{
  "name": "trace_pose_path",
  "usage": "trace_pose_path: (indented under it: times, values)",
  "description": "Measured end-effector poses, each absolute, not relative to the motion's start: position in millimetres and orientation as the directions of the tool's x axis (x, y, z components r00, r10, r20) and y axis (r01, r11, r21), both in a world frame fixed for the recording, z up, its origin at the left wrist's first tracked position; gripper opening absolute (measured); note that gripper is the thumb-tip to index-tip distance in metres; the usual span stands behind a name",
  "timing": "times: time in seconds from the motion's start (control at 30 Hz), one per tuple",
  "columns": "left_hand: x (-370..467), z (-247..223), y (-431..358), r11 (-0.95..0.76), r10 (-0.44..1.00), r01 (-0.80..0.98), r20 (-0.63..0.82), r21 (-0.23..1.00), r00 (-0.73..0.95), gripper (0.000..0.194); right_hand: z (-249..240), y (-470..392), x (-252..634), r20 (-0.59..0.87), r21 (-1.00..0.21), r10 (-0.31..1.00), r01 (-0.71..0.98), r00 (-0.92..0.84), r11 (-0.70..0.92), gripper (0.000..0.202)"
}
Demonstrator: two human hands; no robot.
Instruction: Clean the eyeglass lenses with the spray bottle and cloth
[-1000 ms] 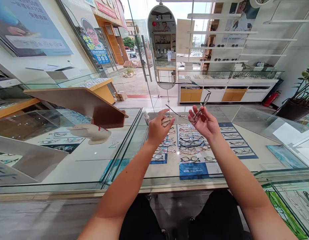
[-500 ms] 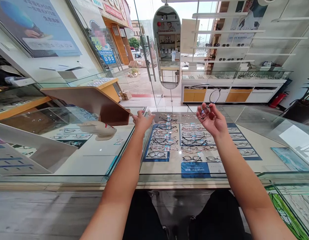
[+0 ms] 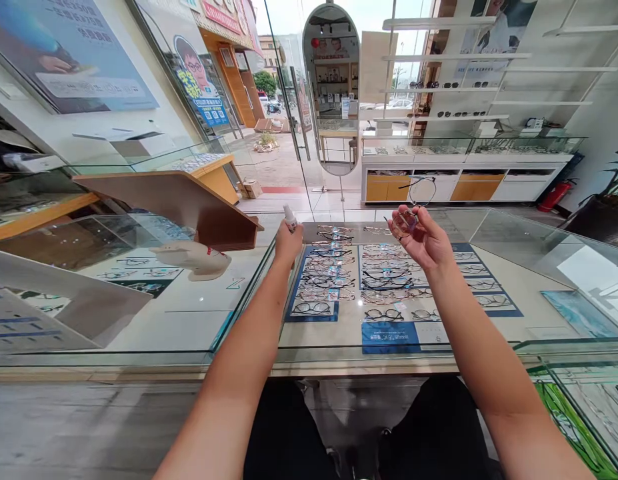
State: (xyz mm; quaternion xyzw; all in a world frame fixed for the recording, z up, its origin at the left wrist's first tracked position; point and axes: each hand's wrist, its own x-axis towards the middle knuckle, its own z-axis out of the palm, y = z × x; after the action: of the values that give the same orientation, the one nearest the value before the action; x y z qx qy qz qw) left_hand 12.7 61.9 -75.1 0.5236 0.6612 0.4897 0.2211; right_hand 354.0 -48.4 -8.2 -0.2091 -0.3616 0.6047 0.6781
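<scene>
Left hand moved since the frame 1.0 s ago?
Yes, the left hand has moved left: then roughly below the oval mirror, now left of it in view, closed around the white bottle.

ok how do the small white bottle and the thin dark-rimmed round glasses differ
Look: the small white bottle looks opaque, while the thin dark-rimmed round glasses have see-through lenses.
Shape: the bottle is one narrow body; the glasses have two round lenses.
Hold: the left hand wraps the bottle, its top poking out; the right hand holds the glasses tilted, one lens higher.
Both are held.
</scene>
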Motion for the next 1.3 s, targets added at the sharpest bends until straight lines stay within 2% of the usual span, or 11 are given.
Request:
trace_pose_path:
  times: [0.1,0.17,0.23,0.4,0.5,0.53,0.63,0.73,0.87,1.03,1.3]
  values:
    - [26,-57,52,-0.14,0.922,0.284,0.23,0.948,-0.312,0.017,-7,-50,353,0.252,-0.747,0.968,-0.641,-0.022,0.18,0.031]
    - [36,-45,40,-0.235,0.949,-0.013,0.227,0.972,-0.22,0.03,-6,-51,351,0.26,-0.758,0.964,-0.629,-0.048,0.173,0.036]
    - [46,-34,26,-0.249,0.968,-0.18,0.241,0.952,-0.068,0.036,-5,-53,349,0.256,-0.774,0.964,-0.611,-0.065,0.164,0.04]
    - [66,-18,-8,-0.147,0.932,-0.302,0.234,0.942,0.276,0.035,-6,-55,341,0.26,-0.811,0.961,-0.56,-0.09,0.167,0.043]
    - [78,-14,-23,-0.106,0.884,-0.294,0.226,0.95,0.41,0.037,-10,-57,333,0.266,-0.837,0.955,-0.523,-0.13,0.161,0.043]
    - [81,-12,-26,-0.113,0.873,-0.278,0.229,0.954,0.43,0.043,-12,-57,329,0.261,-0.846,0.954,-0.511,-0.146,0.153,0.044]
    - [86,-8,-34,-0.216,0.868,-0.164,0.266,0.963,0.42,0.083,-16,-59,321,0.239,-0.867,0.953,-0.483,-0.186,0.123,0.044]
    - [89,-7,-36,-0.295,0.861,-0.071,0.297,0.953,0.413,0.099,-19,-60,316,0.224,-0.881,0.952,-0.461,-0.209,0.106,0.043]
    - [93,-17,-33,-0.281,0.887,-0.067,0.285,0.957,0.362,0.092,-22,-60,312,0.21,-0.894,0.95,-0.438,-0.232,0.091,0.044]
    - [97,-32,-31,-0.439,0.894,0.186,0.407,0.879,0.185,0.072,-27,-60,307,0.191,-0.918,0.937,-0.39,-0.294,0.065,0.043]
    - [95,-36,-29,-0.517,0.856,0.303,0.48,0.8,0.194,0.063,-31,-65,301,0.204,-0.932,0.91,-0.357,-0.361,0.067,0.039]
